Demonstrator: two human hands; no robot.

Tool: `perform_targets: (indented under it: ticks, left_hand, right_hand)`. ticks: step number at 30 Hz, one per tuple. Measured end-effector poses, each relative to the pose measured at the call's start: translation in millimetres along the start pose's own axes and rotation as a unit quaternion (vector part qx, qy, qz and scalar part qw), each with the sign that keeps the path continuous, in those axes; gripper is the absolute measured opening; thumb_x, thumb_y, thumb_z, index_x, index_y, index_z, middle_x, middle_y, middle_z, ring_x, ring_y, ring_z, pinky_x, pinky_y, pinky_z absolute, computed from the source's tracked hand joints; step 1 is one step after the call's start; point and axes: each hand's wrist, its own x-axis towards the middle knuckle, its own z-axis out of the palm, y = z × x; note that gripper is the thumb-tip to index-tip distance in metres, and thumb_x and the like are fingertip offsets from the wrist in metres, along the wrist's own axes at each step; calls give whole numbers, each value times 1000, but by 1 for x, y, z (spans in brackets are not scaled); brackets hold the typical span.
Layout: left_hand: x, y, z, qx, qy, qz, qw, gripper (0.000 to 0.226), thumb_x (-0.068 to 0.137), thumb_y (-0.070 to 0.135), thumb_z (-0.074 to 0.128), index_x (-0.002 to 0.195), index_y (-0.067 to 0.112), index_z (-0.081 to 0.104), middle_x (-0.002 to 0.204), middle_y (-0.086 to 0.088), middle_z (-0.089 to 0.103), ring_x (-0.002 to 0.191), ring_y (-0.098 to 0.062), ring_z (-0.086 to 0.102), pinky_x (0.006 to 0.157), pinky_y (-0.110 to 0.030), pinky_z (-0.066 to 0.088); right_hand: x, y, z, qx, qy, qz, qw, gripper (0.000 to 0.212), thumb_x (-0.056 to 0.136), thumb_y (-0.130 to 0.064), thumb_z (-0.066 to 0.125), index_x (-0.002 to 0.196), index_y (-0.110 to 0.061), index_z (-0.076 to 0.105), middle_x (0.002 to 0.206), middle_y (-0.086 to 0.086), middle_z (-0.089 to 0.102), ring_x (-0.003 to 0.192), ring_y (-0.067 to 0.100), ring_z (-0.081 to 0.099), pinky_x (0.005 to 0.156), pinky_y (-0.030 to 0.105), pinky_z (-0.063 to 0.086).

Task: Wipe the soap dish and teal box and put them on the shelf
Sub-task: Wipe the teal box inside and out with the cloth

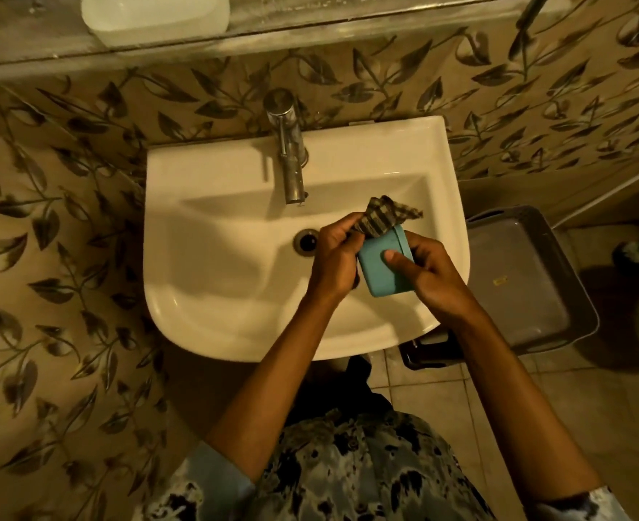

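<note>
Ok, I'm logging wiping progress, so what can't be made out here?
Head view only.
White container on the shelf: cut off by the top edge and blurred, so its identity is unclear.
Box: underside hidden by the right hand, far end by the cloth.
Cloth's lower part: hidden in the left hand.

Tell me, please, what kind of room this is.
Most likely a small bathroom. A white wash basin with a metal tap is fixed to a wall of leaf-patterned tiles, the floor is tiled, and a shelf runs above the basin.
</note>
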Motion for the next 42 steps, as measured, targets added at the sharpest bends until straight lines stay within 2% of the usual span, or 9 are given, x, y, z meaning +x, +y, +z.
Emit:
perform_targets:
  ticks: [7, 10, 15, 22, 25, 28, 31, 36, 42]
  left_hand:
    - [-20, 6, -17, -28, 147, 88, 985, 31, 85, 7, 40, 85, 26, 64, 72, -2, 52, 69, -16, 46, 62, -27, 38]
    - [-40, 2, -19, 98, 112, 139, 979, 24, 90, 14, 41, 100, 14, 63, 81, -2, 55, 68, -3, 48, 60, -16, 38]
    - [-60, -12, 10, 223, -3, 171, 960, 51, 87, -5, 38, 133, 15, 51, 144, 5, 43, 141, -10, 32, 116, -37, 31]
    - [35, 32, -11, 96, -57, -60, 992, 30, 93, -4, 40, 97, 5, 68, 100, -10, 66, 94, -17, 62, 87, -32, 53]
    - [10, 31, -1, 107, -40, 5, 993, 33, 91, -12, 37, 117, -10, 59, 126, -13, 59, 120, -19, 52, 110, -42, 38]
    - [-53, 20, 14, 138, -22, 78, 987, 49, 90, -1, 38, 134, 16, 50, 139, 23, 45, 137, -3, 36, 115, -29, 32]
    - [-75, 13, 14, 143, -27, 127, 981, 56, 87, -3, 35, 134, 24, 49, 141, 26, 40, 139, 2, 29, 114, -19, 27]
    - [14, 36, -4, 132, -14, 20, 991, 34, 93, -8, 36, 114, -5, 61, 115, -20, 63, 109, -17, 54, 107, -42, 40]
    - [32, 31, -25, 23, 18, -55, 998, 44, 92, 0, 34, 85, 24, 69, 87, -8, 64, 83, -24, 57, 76, -40, 46]
  right_hand:
    - [-3, -1, -7, -5, -16, -18, 1000, 38, 89, 7, 54, 124, -6, 51, 106, 6, 65, 93, 9, 68, 82, 27, 57]
    - [-5, -1, -5, -6, -4, -32, 999, 39, 89, 8, 54, 123, -12, 53, 107, 7, 66, 93, 9, 68, 85, 29, 58]
    - [-16, -5, 8, -78, 3, -81, 994, 33, 83, 20, 52, 95, -8, 64, 84, -10, 70, 83, -3, 67, 69, 17, 54]
    - [-37, -5, 11, -60, -48, -103, 992, 22, 90, 2, 56, 103, -12, 67, 95, 1, 73, 92, 9, 68, 80, 23, 54]
    - [-31, -9, 5, -34, -18, -112, 993, 26, 89, 4, 55, 102, -16, 66, 91, -12, 74, 90, 6, 68, 80, 21, 54]
    - [-26, -13, 1, -46, 14, -115, 992, 32, 87, 13, 53, 96, -16, 64, 84, -22, 72, 84, -3, 68, 74, 12, 52]
    - [-29, -11, 1, -68, 15, -132, 989, 34, 86, 16, 52, 96, -14, 64, 79, -17, 71, 82, -6, 67, 72, 10, 51]
    - [-32, -6, 8, -81, -49, -141, 986, 18, 89, 5, 56, 93, -8, 67, 82, -8, 71, 83, 2, 65, 74, 20, 51]
    - [-30, 0, 5, -85, -70, -85, 990, 40, 83, 10, 61, 112, -17, 63, 111, 8, 69, 104, 1, 64, 88, 17, 50]
